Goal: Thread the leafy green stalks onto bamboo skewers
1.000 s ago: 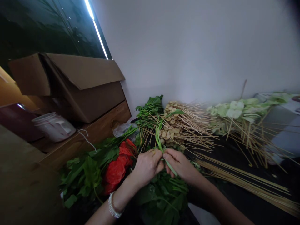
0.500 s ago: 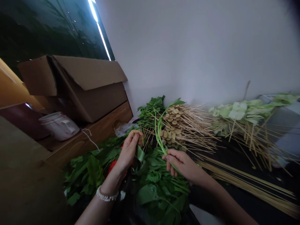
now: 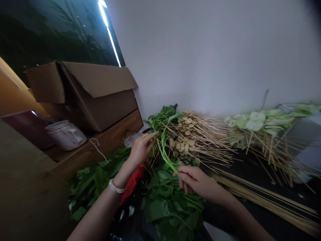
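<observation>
My right hand (image 3: 194, 180) pinches the lower ends of several long green leafy stems (image 3: 165, 155), which curve upward and end in leaves near the wall. My left hand (image 3: 142, 147), with a beaded bracelet at the wrist, is stretched toward the upper part of these stems, fingers extended and thumb apart. Whether its fingertips touch the stems I cannot tell. Below my right hand lies a heap of leafy greens (image 3: 173, 204). Another pile of greens (image 3: 95, 177) spreads at the left, beside a red plastic bag (image 3: 132, 184).
Skewers of round pale slices (image 3: 187, 144) lie against the wall, with more greens (image 3: 167, 112) behind. Skewered cabbage leaves (image 3: 255, 120) and bare bamboo sticks (image 3: 265, 197) are at the right. A cardboard box (image 3: 100, 103) and a white plastic jug (image 3: 65, 135) stand on the wooden ledge at the left.
My left hand has let go of a green leaf piece and moved up and forward to the stems, its fingers straightening. The stems lean slightly more to the left; my right hand keeps its hold.
</observation>
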### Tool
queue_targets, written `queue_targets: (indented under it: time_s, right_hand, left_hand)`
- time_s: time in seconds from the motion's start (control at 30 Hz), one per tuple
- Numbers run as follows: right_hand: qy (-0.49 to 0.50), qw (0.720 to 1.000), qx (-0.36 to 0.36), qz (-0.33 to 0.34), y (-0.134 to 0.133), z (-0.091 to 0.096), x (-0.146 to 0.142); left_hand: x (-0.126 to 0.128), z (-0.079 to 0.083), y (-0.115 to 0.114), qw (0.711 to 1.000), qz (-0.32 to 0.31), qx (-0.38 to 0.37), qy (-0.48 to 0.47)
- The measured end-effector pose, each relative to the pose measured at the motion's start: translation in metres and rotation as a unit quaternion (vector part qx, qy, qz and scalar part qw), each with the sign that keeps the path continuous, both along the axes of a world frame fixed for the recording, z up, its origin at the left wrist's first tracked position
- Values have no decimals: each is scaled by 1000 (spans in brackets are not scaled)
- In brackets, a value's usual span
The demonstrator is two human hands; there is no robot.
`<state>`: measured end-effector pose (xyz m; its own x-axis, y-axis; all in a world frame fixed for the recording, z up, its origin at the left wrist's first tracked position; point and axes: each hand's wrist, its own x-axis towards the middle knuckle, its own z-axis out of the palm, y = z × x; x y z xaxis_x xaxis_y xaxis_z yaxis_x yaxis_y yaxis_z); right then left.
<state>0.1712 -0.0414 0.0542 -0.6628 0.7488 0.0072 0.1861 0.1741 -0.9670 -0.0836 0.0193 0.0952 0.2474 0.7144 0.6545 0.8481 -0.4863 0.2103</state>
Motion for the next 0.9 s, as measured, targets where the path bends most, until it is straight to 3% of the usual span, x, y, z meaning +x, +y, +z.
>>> queue_targets:
  time_s: [0.2,0.4,0.63,0.7,0.77,0.8,0.9]
  right_hand:
    - [-26,999,31,-18,4,8,13]
    - [-20,997,48,-49,15,7,27]
    - [-10,999,16,-45,18,14,35]
    - [-25,999,31,-37,17,15,34]
    - [-56,996,62,-17,16,13,32]
    - [-75,994,78,-2,15,11,31]
    - [-127,979,155,26,11,5,31]
  left_hand:
    - [-18,-10,3,999,43,12,28]
    - [-30,-5,-5,998,-39,-42,37]
    - [-25,-1,-16,992,-59,-99,43]
    - [-22,-1,-16,994,-53,-98,-13]
    - [-23,1,-17,986,-17,-88,-143]
    - [-24,2,-18,969,13,-79,-233]
    - [-32,6,-30,882,95,-53,-459]
